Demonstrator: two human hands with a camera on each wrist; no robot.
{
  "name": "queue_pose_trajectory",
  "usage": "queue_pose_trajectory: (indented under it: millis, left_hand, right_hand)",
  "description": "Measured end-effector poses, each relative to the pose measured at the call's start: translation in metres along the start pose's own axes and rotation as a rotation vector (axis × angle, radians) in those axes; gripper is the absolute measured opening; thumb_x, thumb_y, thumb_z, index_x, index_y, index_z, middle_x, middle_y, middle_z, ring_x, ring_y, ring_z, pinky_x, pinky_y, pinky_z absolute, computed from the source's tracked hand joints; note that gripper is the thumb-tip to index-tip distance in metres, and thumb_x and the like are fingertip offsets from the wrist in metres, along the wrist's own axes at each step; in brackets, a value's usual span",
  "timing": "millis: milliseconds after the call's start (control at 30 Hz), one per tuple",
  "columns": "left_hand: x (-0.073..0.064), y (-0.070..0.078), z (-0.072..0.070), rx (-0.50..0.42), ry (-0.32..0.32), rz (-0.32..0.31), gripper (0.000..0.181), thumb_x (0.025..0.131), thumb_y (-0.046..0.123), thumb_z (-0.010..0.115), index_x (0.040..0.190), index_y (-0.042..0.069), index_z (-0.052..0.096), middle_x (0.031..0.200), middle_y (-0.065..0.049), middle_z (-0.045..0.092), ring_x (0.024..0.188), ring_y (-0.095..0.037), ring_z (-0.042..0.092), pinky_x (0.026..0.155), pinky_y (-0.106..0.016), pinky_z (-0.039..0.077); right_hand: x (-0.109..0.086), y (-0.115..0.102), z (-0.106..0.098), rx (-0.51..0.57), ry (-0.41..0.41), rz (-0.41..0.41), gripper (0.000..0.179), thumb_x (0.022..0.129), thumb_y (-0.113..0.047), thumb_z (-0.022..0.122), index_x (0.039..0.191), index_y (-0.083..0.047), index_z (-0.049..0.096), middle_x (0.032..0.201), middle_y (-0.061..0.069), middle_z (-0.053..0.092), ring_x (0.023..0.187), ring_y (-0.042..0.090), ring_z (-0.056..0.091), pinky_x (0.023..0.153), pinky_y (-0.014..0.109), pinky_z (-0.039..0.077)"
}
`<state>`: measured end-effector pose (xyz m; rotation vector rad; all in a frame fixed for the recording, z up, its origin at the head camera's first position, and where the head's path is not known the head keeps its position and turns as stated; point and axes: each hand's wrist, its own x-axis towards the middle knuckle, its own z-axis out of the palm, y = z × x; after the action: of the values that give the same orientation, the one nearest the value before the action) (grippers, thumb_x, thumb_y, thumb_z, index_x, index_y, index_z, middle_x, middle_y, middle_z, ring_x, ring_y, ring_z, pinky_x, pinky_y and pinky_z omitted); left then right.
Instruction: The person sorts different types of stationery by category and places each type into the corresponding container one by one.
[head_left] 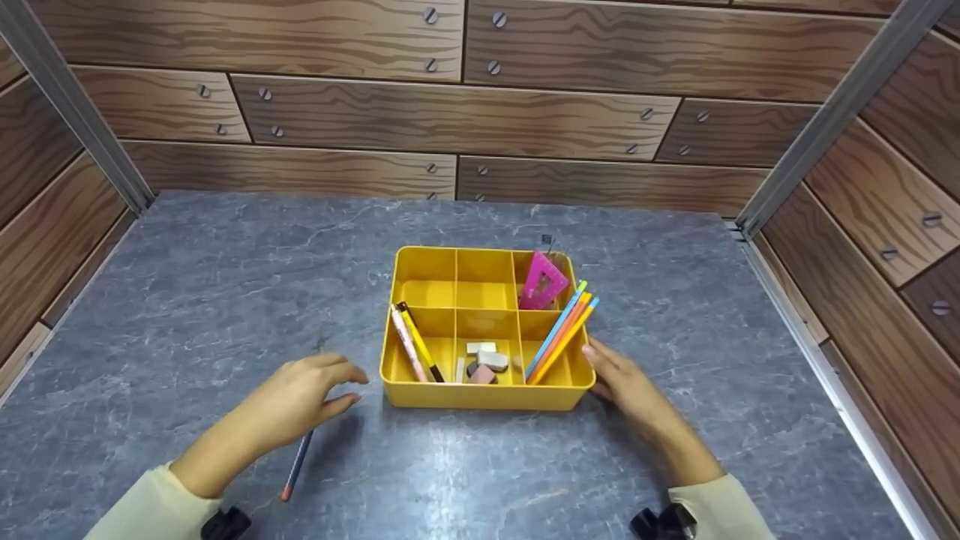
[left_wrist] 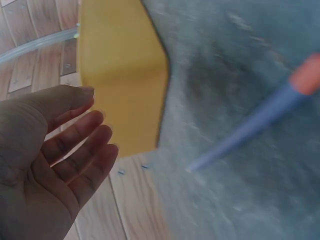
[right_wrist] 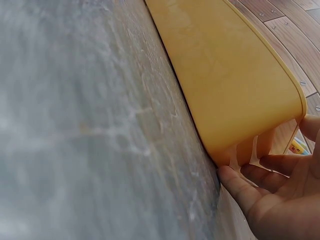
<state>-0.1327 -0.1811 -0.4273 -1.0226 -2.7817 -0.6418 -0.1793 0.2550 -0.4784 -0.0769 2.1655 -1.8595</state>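
Observation:
A yellow divided box (head_left: 487, 397) stands on the table. My right hand (head_left: 626, 386) rests its fingertips against the box's right end; in the right wrist view its fingers (right_wrist: 240, 187) touch the yellow end wall. My left hand (head_left: 304, 397) is held off the box's left side, with bent, parted fingers and nothing in them. Under that hand lies a dark blue pencil (head_left: 298, 463) with an orange-red end, partly hidden by the hand; the left wrist view shows the pencil (left_wrist: 250, 127) to the right of the palm.
In the box's front row are two slim pens or pencils (head_left: 417, 341), several erasers (head_left: 491, 361) and several coloured pencils (head_left: 559, 341). A pink set square (head_left: 543, 282) leans in the back right compartment. Wood-patterned walls (head_left: 450, 112) border the grey table (head_left: 262, 255).

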Motion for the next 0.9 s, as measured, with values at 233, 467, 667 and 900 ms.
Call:
queue_pose_trajectory:
  millis: [233, 467, 667, 900]
  left_hand:
    - [-0.028, -0.014, 0.013, 0.007, -0.02, 0.105, 0.023, 0.08, 0.001, 0.075, 0.101, 0.008, 0.072, 0.098, -0.002, 0.069, 0.089, -0.022, 0.068, 0.079, -0.04, 0.058]
    - [-0.046, -0.026, 0.024, 0.018, -0.042, 0.177, 0.027, 0.073, -0.005, 0.076, 0.096, 0.009, 0.074, 0.1, -0.004, 0.07, 0.089, -0.025, 0.067, 0.08, -0.042, 0.057]
    - [-0.053, -0.031, 0.027, 0.03, -0.013, 0.19, 0.028, 0.07, -0.011, 0.074, 0.089, 0.008, 0.072, 0.096, -0.003, 0.068, 0.085, -0.023, 0.067, 0.075, -0.038, 0.058]
    - [-0.058, -0.03, 0.024, 0.061, -0.01, 0.159, 0.033, 0.066, -0.015, 0.071, 0.088, 0.01, 0.07, 0.093, -0.001, 0.065, 0.081, -0.021, 0.066, 0.069, -0.035, 0.058]
  right_hand:
    - [0.0, 0.0, 0.0, -0.002, -0.023, -0.005, 0.066, 0.104, -0.035, 0.047, 0.151, 0.004, 0.025, 0.155, 0.021, 0.027, 0.136, 0.032, 0.038, 0.107, 0.037, 0.038]
    - [-0.001, 0.001, -0.001, -0.004, -0.01, 0.0, 0.066, 0.104, -0.036, 0.047, 0.151, 0.003, 0.025, 0.155, 0.021, 0.028, 0.136, 0.033, 0.039, 0.107, 0.038, 0.038]
    - [-0.001, 0.001, -0.001, 0.004, -0.017, -0.001, 0.066, 0.104, -0.036, 0.047, 0.151, 0.003, 0.026, 0.155, 0.02, 0.028, 0.136, 0.032, 0.038, 0.107, 0.038, 0.038]
    - [-0.002, 0.001, -0.001, -0.003, -0.008, -0.004, 0.066, 0.103, -0.036, 0.048, 0.151, 0.004, 0.026, 0.155, 0.021, 0.028, 0.136, 0.033, 0.038, 0.107, 0.037, 0.038]
